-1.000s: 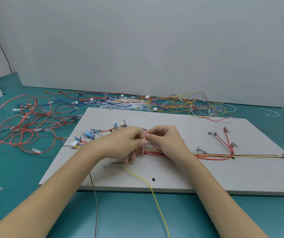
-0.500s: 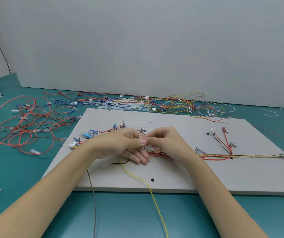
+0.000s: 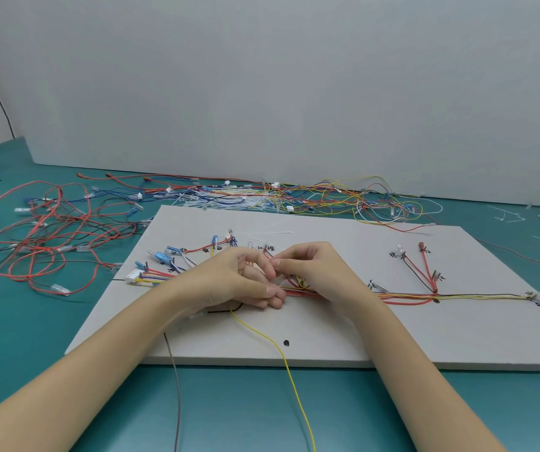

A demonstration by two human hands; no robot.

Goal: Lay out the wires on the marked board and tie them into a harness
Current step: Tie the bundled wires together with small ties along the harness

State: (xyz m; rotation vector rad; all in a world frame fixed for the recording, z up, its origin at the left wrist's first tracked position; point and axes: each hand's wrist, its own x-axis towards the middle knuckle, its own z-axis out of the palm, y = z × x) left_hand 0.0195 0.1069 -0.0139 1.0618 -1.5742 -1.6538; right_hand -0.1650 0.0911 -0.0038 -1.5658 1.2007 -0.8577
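Teal tabletop (image 3: 294, 419) w/ white board (image 3: 343, 327), grey wall (image 3: 262, 76) behind.

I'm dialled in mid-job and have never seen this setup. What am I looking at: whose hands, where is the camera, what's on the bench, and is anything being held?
There is no machine here: a person works with bare hands, filmed by one wide camera worn on the head, looking forward and down.

On the green bench lies a pale marked board with handwritten labels. Coloured wires run across it as a bundle that branches to connectors, such as the white plug at the left end.

The left hand and right hand meet over the middle of the bundle, fingertips pinched together, apparently on a thin white cable tie; the grip is too small to see clearly.

A yellow wire trails off the board's near edge. Loose wires lie piled on the bench behind and left.
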